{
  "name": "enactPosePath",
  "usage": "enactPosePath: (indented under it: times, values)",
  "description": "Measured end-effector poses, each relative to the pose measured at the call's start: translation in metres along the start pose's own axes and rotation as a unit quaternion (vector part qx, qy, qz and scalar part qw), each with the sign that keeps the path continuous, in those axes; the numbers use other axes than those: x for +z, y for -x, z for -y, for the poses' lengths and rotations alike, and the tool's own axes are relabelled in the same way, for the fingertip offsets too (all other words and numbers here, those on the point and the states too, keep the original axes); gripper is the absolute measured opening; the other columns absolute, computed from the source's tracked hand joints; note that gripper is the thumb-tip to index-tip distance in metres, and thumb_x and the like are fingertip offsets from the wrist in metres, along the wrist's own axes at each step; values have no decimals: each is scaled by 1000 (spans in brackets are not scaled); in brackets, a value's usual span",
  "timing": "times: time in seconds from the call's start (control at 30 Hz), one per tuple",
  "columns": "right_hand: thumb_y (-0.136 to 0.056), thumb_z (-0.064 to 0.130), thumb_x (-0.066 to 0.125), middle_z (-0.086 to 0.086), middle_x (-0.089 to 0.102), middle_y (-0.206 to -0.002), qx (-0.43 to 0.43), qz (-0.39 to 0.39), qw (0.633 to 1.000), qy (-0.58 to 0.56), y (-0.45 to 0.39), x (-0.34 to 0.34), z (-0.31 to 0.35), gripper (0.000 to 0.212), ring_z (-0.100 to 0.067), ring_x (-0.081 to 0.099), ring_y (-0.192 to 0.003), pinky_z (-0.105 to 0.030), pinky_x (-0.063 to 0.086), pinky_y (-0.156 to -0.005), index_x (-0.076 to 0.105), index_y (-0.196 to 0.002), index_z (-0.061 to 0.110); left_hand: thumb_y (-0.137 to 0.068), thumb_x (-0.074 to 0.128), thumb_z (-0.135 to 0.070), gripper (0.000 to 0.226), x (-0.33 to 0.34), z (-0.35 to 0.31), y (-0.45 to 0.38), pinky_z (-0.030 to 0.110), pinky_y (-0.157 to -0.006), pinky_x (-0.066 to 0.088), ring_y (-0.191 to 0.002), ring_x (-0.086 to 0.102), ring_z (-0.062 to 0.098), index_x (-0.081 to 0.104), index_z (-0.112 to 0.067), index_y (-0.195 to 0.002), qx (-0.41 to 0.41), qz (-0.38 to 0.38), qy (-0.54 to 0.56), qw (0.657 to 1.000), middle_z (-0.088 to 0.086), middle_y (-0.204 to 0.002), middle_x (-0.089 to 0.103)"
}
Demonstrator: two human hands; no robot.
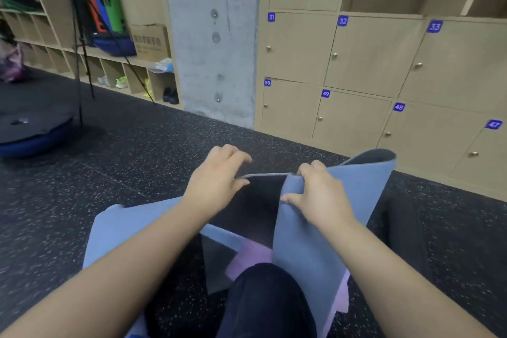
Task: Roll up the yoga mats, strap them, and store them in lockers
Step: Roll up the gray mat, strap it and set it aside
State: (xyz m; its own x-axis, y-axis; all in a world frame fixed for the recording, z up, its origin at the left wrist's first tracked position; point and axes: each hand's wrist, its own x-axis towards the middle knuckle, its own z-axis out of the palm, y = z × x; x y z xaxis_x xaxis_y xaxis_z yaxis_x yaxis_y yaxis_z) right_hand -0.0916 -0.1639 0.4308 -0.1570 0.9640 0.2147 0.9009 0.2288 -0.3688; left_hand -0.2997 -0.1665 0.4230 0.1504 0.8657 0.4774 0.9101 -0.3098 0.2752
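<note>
Two hands work a blue mat (307, 250) held up off the dark speckled floor (131, 151), in front of the person's dark-trousered knee (263, 296). The right hand (321, 195) grasps the mat's raised fold, fingers curled over its top edge and the thumb pressed against the blue face. The left hand (216, 175) is at the edge of the mat's dark underside; its thumb seems to touch that edge, while the fingers are spread and loosely bent above it. Whether it truly pinches the mat cannot be told.

The mat is not rolled: it is bent into loose folds, blue outside and near-black inside, with one corner rising to the right and another part lying flat on the floor to the left. Under it, beside the knee, a pink mat (252, 258) shows, partly covered.

Beyond the hands stands a wall of beige lockers (365, 63) with blue number tags; most of their doors are closed, and those in the top row at the right are open. A grey concrete pillar (214, 35) stands left of them. Farther left are open shelves (109, 74) with shoes, a cardboard box (149, 41), and coloured gear leaning upright. A blue-rimmed balance dome (35, 132) lies on the floor at the far left.
</note>
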Motion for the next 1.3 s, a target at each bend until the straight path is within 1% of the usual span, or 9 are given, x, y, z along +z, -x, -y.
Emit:
enactPosePath:
  times: [0.17,0.3,0.37,0.57,0.7,0.87,1.13,1.23,1.3]
  values:
    - [-83,38,71,2,36,-94,-19,-22,999,-19,-3,15,11,36,-30,52,-75,-38,42,-65,46,-90,13,-83,73,-27,25,-18,72,44,41,-76,52,-98,57,24,67,-21,-107,-72,16,-55,996,0,-106,58]
    - [-85,37,69,2,35,-93,-22,-34,999,-24,-9,21,14,34,-31,52,-72,-37,41,-64,46,-89,13,-91,62,-31,36,-24,131,87,36,-82,45,-107,57,24,54,-24,-126,-231,74,-118,963,0,-116,52]
    - [-86,35,68,2,35,-94,-25,-36,999,-29,-10,25,18,32,-31,52,-72,-37,42,-64,45,-88,13,-94,56,-34,38,-20,146,101,33,-83,43,-107,57,24,48,-22,-129,-264,108,-163,944,1,-118,50]
    - [-87,32,67,2,34,-95,-34,-35,998,-28,-15,35,31,28,-32,52,-72,-36,39,-62,47,-89,13,-96,50,-35,35,-6,158,129,32,-77,42,-112,51,21,48,-24,-130,-271,104,-146,946,-2,-122,51]
    - [-86,33,68,0,37,-97,-31,-29,999,-22,-21,34,28,27,-31,53,-74,-35,39,-64,47,-90,15,-88,64,-32,35,-6,174,157,37,-72,49,-105,59,25,57,-22,-120,-226,97,-135,960,-1,-112,59]
    - [-84,33,70,-1,40,-99,-16,-29,999,-15,-30,29,18,29,-29,52,-77,-34,36,-65,55,-98,13,-97,43,-36,43,-7,193,180,37,-86,45,-116,52,21,35,-29,-138,-283,210,-174,920,-5,-127,47]
    - [-81,26,73,-3,40,-97,9,-61,998,-25,-35,28,6,28,-28,49,-72,-34,36,-63,56,-98,11,-93,47,-43,74,19,207,217,38,-92,45,-118,55,25,6,-24,-152,-356,308,-181,864,1,-140,41]
    - [-81,25,73,-2,42,-97,14,-67,997,-31,-39,24,-5,25,-25,47,-74,-33,33,-62,57,-96,14,-98,34,-27,68,27,205,215,35,-97,42,-118,55,26,-7,-29,-153,-415,295,-140,849,6,-141,47]
    - [-79,21,76,-1,43,-93,9,-68,995,-69,-43,22,-9,21,-21,47,-73,-32,33,-64,56,-88,18,-95,30,-14,70,28,195,197,36,-95,41,-114,54,29,-7,-28,-153,-452,238,-79,856,13,-139,49]
